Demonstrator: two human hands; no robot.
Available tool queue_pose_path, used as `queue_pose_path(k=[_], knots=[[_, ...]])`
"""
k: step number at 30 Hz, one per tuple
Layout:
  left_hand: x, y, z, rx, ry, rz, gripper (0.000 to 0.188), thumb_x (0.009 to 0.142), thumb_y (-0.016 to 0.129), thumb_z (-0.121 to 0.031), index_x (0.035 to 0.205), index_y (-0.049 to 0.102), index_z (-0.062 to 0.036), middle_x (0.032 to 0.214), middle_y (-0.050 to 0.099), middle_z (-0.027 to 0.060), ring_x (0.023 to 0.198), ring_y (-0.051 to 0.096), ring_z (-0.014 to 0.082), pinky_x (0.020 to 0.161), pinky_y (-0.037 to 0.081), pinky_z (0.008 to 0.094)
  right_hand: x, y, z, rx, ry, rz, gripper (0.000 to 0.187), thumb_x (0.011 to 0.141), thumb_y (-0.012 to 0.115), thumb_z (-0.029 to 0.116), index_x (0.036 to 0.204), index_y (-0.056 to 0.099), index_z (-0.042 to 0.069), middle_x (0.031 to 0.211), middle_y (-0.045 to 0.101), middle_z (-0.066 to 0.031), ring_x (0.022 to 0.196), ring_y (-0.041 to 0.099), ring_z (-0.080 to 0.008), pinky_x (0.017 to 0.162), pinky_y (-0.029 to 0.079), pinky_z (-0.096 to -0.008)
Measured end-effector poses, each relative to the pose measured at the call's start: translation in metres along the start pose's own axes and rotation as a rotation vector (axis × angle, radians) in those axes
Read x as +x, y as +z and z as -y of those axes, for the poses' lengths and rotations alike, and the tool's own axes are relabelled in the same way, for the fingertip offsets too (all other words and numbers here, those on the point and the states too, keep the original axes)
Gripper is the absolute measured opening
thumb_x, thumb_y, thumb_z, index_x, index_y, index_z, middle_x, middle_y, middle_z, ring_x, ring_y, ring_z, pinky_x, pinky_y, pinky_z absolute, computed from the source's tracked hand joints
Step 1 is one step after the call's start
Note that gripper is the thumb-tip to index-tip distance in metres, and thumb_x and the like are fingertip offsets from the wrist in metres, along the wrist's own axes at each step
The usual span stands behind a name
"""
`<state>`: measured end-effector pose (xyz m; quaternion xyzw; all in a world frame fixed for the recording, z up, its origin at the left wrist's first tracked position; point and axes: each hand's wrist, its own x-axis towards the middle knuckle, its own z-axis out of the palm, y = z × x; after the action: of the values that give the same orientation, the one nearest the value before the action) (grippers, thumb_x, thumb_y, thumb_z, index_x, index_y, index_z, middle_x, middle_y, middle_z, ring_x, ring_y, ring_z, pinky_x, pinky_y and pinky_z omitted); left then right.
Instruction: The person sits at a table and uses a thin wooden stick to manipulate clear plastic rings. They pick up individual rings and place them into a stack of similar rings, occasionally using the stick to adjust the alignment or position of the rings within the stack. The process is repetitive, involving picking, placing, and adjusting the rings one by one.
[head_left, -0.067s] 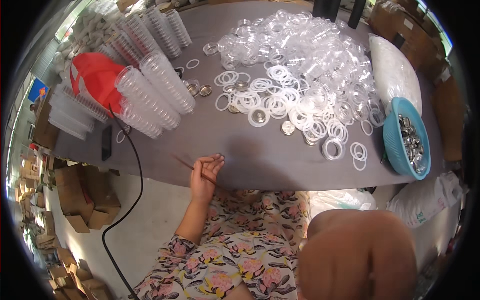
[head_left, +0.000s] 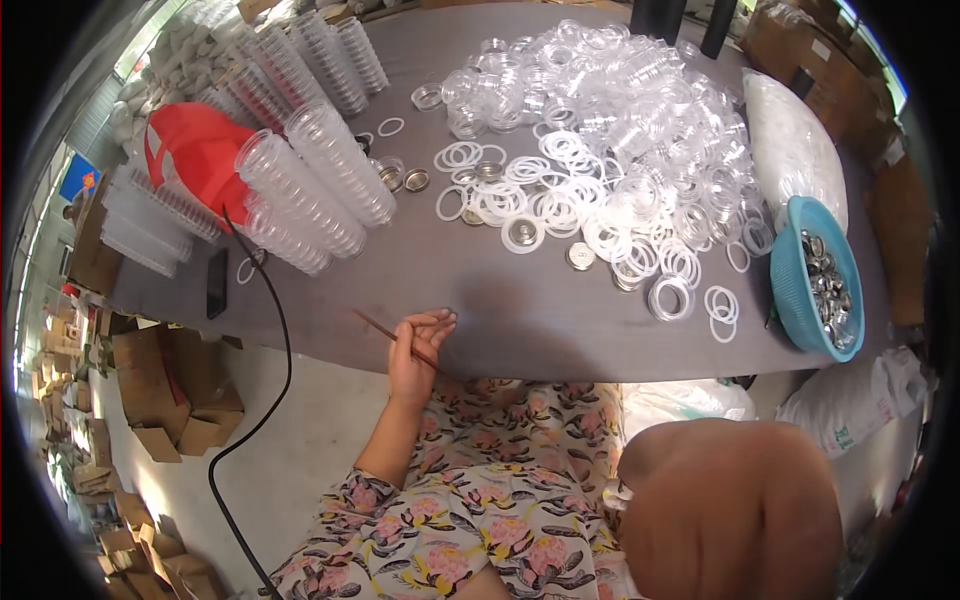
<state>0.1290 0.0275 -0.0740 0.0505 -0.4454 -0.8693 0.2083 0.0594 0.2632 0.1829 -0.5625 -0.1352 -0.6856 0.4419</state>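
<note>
"What is being changed on the worktop (head_left: 335,295)?"

"Little: the clear plastic heap (head_left: 610,95) and white rings (head_left: 575,208) are being left as before, so seemingly no headway is being made."

"And what is being held?"

"By the right hand (head_left: 730,510), kept apart at lower right, it cannot be told; by the left hand (head_left: 410,362), a thin brown stick (head_left: 375,324) is being pinched over the near edge."

Free tabletop (head_left: 560,335) beside left hand (head_left: 416,350); rings (head_left: 575,207) beyond
</note>
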Motion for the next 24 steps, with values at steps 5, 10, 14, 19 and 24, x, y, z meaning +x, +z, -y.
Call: queue_pose_path(k=[5, 10, 14, 19, 24], knots=[[0.0, 0.002, 0.003, 0.093, 0.053, 0.043, 0.036, 0.099, 0.028, -0.026, 0.098, 0.052, 0.0012, 0.109, 0.056, 0.019, 0.106, 0.053, 0.0311, 0.095, 0.041, 0.0445, 0.003, 0.019, 0.003, -0.031, -0.011, 0.068, 0.029, 0.092, 0.045, 0.011, 0.102, 0.059, -0.013, 0.071, 0.062, -0.0147, 0.043, 0.046, -0.0117, 0.034, 0.034, -0.0237], [-0.002, -0.002, 0.004, 0.121, 0.043, 0.016, 0.036, 0.099, 0.028, -0.025, 0.098, 0.051, 0.0024, 0.109, 0.056, 0.0197, 0.106, 0.053, 0.0314, 0.094, 0.041, 0.0442, -0.003, 0.029, 0.0, -0.064, 0.05, 0.25, 0.031, 0.092, 0.044, 0.014, 0.103, 0.056, -0.012, 0.067, 0.057, -0.0098, 0.048, 0.05, -0.0158, 0.038, 0.037, -0.0254], [0.002, 0.008, 0.01, 0.064, 0.036, 0.027, 0.036, 0.099, 0.027, -0.022, 0.098, 0.052, 0.004, 0.109, 0.056, 0.0213, 0.105, 0.054, 0.031, 0.094, 0.042, 0.0432, -0.01, 0.034, -0.015, -0.079, 0.178, 0.462, 0.032, 0.091, 0.048, 0.016, 0.106, 0.053, -0.011, 0.074, 0.058, -0.0138, 0.06, 0.058, -0.0202, 0.043, 0.042, -0.0292], [-0.003, -0.001, 0.003, 0.112, 0.079, 0.031, 0.036, 0.099, 0.027, -0.022, 0.099, 0.052, 0.005, 0.108, 0.056, 0.0212, 0.104, 0.055, 0.0309, 0.093, 0.042, 0.0435, -0.039, 0.003, -0.015, -0.843, 0.734, 0.158, 0.025, 0.089, 0.047, 0.013, 0.108, 0.054, -0.001, 0.08, 0.058, -0.0181, 0.061, 0.056, -0.0277, 0.053, 0.044, -0.0343], [-0.012, -0.003, 0.004, 0.138, 0.044, -0.104, 0.035, 0.099, 0.03, -0.021, 0.098, 0.053, 0.005, 0.105, 0.058, 0.02, 0.101, 0.057, 0.032, 0.092, 0.043, 0.0429, 0.012, 0.009, -0.047, -1.47, 0.2, -0.73, 0.021, 0.085, 0.056, 0.013, 0.101, 0.058, 0.0, 0.09, 0.058, -0.0155, 0.072, 0.058, -0.029, 0.062, 0.046, -0.0355]])
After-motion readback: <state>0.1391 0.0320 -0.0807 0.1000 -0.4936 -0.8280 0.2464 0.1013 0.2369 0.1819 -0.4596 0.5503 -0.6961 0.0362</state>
